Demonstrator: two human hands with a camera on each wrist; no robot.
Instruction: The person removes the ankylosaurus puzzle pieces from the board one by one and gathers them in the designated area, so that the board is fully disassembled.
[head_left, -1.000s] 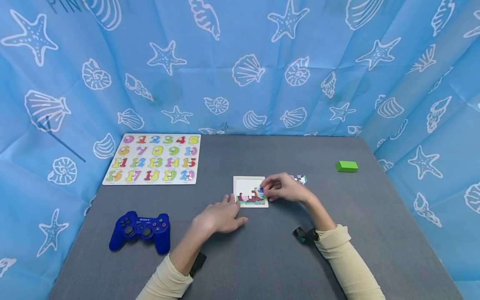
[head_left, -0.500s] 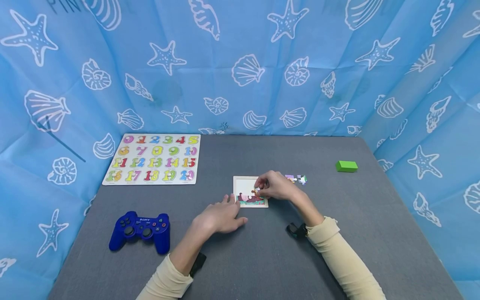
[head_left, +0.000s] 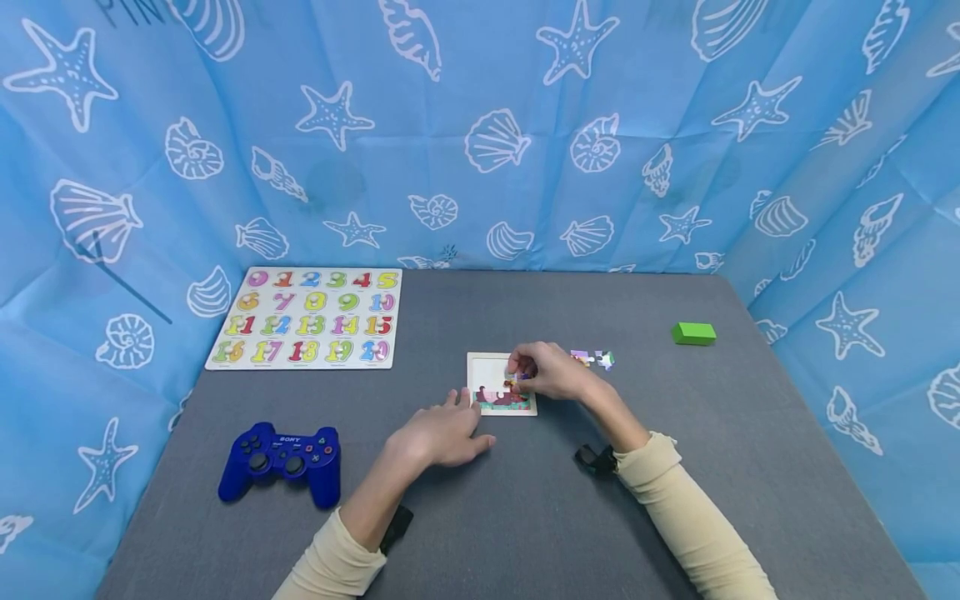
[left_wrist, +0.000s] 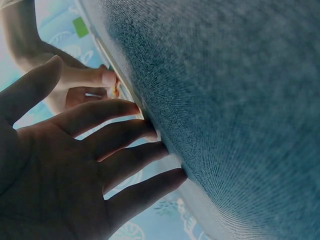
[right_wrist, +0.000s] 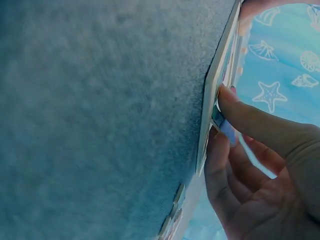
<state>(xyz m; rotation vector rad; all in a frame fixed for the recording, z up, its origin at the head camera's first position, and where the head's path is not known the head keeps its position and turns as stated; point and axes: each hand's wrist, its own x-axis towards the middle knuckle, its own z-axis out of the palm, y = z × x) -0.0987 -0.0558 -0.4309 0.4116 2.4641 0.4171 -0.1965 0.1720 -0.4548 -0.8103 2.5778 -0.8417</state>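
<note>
Tray (head_left: 489,371): small, four-sided, pale, raised rim; we have it flat near the middle of the dark grey, cloth-textured surface (head_left: 525,525). Upper left bare, lower strip filled with brown, pink and teal picture pieces.
Left hand (head_left: 438,435): palm down, fingers spread wide, holding nothing; fingertips at the tray's left rim.
Right hand (head_left: 549,371): narrow pinch, thumb and fingertips on one jigsaw piece, at the tray's right part.
Held piece (right_wrist: 227,131): small, flat, lavender showing on it; we can't tell if it is seated.
Loose pieces (head_left: 580,357): one purplish, one white-and-green, side by side on the surface, just right of the right hand.
Number board (head_left: 299,303): white, four-sided, colourful numerals 0 to 20; back left on our surface, well apart from the tray.
Controller (head_left: 277,457): blue plastic gamepad, two dark sticks, SONY lettering; left of the left hand, in front of the board.
Block (head_left: 693,334): bright green, oblong; back right.
Curtain (head_left: 442,100): blue fabric, white shells and starfish, behind and beside the surface.
</note>
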